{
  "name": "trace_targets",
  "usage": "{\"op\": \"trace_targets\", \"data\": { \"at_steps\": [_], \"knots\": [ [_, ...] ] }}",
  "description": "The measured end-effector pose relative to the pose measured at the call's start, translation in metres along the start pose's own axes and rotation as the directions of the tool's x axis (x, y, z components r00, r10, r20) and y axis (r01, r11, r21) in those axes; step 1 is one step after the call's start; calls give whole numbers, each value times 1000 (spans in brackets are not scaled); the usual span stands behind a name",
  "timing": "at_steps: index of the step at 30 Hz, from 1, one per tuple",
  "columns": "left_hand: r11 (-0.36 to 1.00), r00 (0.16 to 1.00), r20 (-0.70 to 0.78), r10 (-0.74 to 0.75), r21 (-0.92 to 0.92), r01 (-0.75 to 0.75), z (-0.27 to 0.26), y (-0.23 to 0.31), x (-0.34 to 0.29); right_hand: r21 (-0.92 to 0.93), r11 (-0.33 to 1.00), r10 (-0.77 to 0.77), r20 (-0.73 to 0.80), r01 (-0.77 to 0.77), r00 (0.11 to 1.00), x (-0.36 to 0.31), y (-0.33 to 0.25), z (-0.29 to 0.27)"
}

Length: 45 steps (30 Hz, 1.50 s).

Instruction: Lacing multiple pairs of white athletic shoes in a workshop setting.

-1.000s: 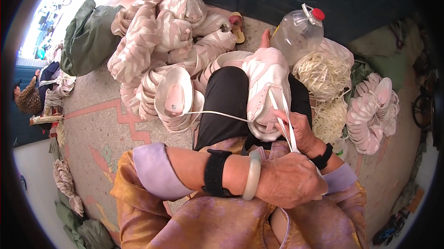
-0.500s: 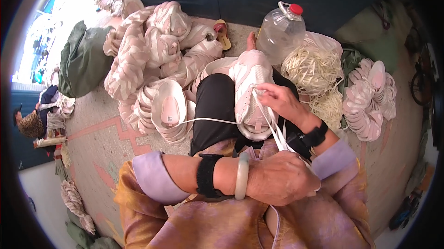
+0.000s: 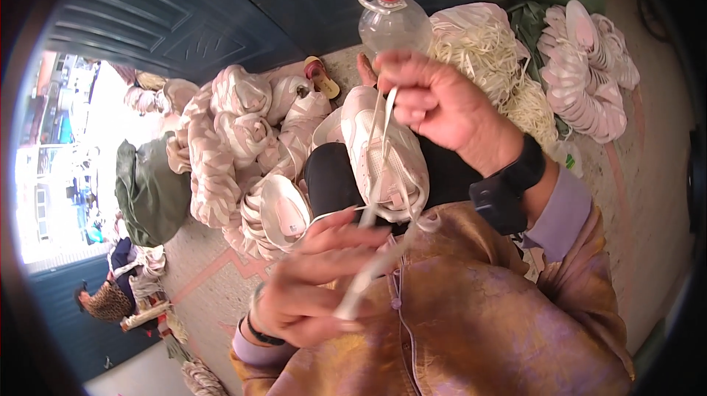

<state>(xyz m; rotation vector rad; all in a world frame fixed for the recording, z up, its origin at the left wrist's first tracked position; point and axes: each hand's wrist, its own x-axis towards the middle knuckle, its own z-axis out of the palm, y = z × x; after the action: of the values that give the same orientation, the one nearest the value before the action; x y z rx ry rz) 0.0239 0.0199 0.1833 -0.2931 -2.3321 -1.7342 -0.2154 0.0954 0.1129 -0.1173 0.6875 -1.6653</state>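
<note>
Your right hand (image 3: 434, 101) is raised above the sneaker (image 3: 383, 153), fist pinching its white lace (image 3: 384, 112). Your left hand (image 3: 313, 278), below the sneaker, grips the lace's other end with curled fingers.

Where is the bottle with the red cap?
In the head view, the clear bottle stands at top centre, just above the raised right hand, beside the heap of pale laces.

The person wears a loose, shiny top (image 3: 471, 315) in mottled gold and mauve, with a seam of small buttons down the front. Lilac cuffs (image 3: 563, 212) show at both wrists under its wide sleeves. A black band (image 3: 508, 182) with a broad strap wraps the right wrist, just behind the right hand (image 3: 434, 98). A thin dark band (image 3: 258, 330) circles the left wrist behind the left hand (image 3: 309, 282). Black trousers (image 3: 331, 182) cover the legs.
</note>
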Motion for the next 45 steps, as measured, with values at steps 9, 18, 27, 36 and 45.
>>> {"op": "trace_targets", "data": {
  "at_steps": [9, 18, 27, 36, 45],
  "knots": [
    [920, 686, -614, -389, -290, 262, -72, -32, -117, -753, 626, -27, 243, 206, 970, -77, -108, -66],
    [322, -70, -646, -761, -469, 822, -108, -149, -175, -886, -299, -160, -320, -355, 934, -116, -68, -228],
    [644, 863, -373, -340, 577, 503, -6, -180, -35, -883, -301, -246, 438, 362, 865, 1, 75, -136],
    [403, 798, -349, -492, 721, 564, 6, -189, -28, -782, -515, -253, 530, 351, 809, -11, 65, -122],
    [143, 757, -386, -527, 838, 526, -20, -179, -79, -585, -759, -168, 600, 286, 782, -41, 42, -136]
  ]
}}
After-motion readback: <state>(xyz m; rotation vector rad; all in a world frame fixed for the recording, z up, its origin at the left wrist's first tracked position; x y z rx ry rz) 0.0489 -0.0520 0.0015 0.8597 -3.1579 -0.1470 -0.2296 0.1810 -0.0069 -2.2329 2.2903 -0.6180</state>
